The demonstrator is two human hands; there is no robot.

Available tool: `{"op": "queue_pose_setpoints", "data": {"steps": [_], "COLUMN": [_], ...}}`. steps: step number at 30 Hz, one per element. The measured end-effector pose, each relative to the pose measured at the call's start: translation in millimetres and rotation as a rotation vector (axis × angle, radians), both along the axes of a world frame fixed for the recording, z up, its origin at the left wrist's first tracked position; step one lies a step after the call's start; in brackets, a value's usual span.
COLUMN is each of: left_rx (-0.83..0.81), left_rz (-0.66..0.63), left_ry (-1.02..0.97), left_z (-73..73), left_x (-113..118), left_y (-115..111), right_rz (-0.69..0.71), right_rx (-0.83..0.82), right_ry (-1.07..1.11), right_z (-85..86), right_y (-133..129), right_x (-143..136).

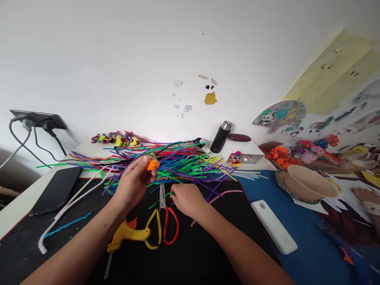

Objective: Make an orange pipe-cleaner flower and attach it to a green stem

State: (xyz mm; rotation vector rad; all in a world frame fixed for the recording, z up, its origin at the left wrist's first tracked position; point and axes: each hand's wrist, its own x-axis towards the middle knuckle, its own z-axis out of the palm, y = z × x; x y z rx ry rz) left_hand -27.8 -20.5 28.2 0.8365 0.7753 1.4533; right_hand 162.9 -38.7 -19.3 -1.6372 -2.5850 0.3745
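Note:
My left hand [135, 178] is closed, pinching a small fuzzy orange pipe-cleaner piece [152, 165] between thumb and fingers, above the mat. My right hand [188, 198] is low over the black mat [208, 249], its fingers curled at the end of a short green pipe cleaner [153, 205]. Between the hands lie pliers [162, 200] with one red and one yellow handle, jaws pointing away from me. A yellow glue gun [130, 233] with an orange trigger lies below my left hand, partly hidden by the forearm. Beyond both hands spreads a heap of coloured pipe cleaners [184, 160].
A black phone [56, 192] and twisted blue pipe cleaner [68, 225] lie left. Small figures [115, 138], a black flask [220, 138] and a white box [252, 152] stand behind. At right are a white power bank [273, 226], a bowl [311, 182] and another person's hand [366, 198].

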Motion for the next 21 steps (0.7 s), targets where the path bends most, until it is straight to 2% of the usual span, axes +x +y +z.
{"op": "queue_pose_setpoints", "data": {"steps": [7,14,15,21], "left_rx": [-0.024,-0.023,-0.023,-0.051], "left_rz": [-0.004,0.018,0.021,0.044], "left_ry": [-0.009,-0.043,-0.043,-0.048], "left_z": [3.9,4.2,3.6,1.6], "left_x": [-1,-6,-6,-6], "left_y": [0,4,4,6], "right_rz": [-0.048,-0.187,-0.207,-0.419], "right_rx": [0.024,0.015,0.007,-0.190], "right_ry": [0.060,0.243,0.292,1.001], "right_z": [1.9,0.1,-1.5,-3.2], "right_y": [7,7,7,7], "right_x": [4,33,39,67]}}
